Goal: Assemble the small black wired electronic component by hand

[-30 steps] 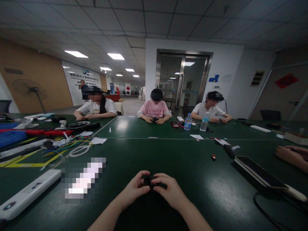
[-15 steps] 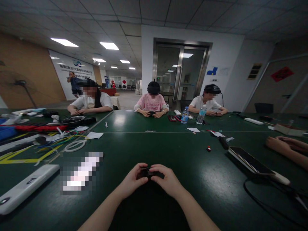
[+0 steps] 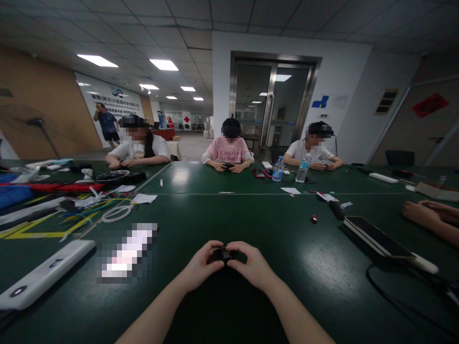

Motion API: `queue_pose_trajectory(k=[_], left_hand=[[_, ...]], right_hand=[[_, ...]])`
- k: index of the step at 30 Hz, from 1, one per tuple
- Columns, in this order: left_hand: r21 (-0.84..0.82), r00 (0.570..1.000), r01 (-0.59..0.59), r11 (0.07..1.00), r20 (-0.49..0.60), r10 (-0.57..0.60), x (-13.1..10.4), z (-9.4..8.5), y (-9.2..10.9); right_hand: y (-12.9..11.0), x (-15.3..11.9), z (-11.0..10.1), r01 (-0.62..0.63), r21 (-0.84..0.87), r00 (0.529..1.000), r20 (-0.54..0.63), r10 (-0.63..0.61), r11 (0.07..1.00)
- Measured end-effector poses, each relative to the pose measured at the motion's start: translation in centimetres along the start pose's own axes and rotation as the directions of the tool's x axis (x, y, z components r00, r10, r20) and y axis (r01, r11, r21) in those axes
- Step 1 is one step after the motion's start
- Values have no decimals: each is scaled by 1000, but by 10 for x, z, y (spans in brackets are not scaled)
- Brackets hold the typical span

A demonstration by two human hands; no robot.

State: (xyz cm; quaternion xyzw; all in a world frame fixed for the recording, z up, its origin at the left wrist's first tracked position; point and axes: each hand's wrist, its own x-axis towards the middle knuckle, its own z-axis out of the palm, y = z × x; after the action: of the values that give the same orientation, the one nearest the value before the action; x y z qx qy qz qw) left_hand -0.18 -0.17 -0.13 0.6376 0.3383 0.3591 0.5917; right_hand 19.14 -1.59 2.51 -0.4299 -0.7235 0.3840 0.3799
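Between my two hands is a small black object [image 3: 225, 255], too dark and too covered by fingers for me to tell its kind. My left hand [image 3: 203, 266] grips its left side with thumb and fingers. From the right, my right hand [image 3: 251, 265] pinches the same object, thumb below and fingers above. Both hands are low over the dark green table [image 3: 272, 229], close to my body. To their left on the table lies a lit, blurred-out screen [image 3: 129, 252].
At left lie a long white device [image 3: 50, 272], a coiled white cable [image 3: 116, 213] and loose wires. A phone [image 3: 378, 237] rests on a white device at right, near a black cable [image 3: 387, 296]. Two water bottles [image 3: 278, 169] stand farther back. Several people sit around the table.
The small black object has tilted a little, showing more of its surface between my fingers. My hands have shifted slightly right in view, along with the whole scene.
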Motion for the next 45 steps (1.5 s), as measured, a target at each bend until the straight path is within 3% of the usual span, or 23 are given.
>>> queue_pose_trajectory(k=[14,22,32,45], left_hand=[[-78,998,45,996,49,-42,-2,2,10],[-13,998,49,999,31,-48,-3,1,12],[-38,997,66,997,46,-64,-2,1,11],[-44,996,81,996,44,-79,-3,0,12]], right_hand=[[2,1,-1,-22,-21,999,29,22,1000],[-1,0,1,-41,-7,999,20,42,999],[-3,2,-8,-86,72,995,-44,90,994],[8,3,-28,-7,147,983,-178,34,989]])
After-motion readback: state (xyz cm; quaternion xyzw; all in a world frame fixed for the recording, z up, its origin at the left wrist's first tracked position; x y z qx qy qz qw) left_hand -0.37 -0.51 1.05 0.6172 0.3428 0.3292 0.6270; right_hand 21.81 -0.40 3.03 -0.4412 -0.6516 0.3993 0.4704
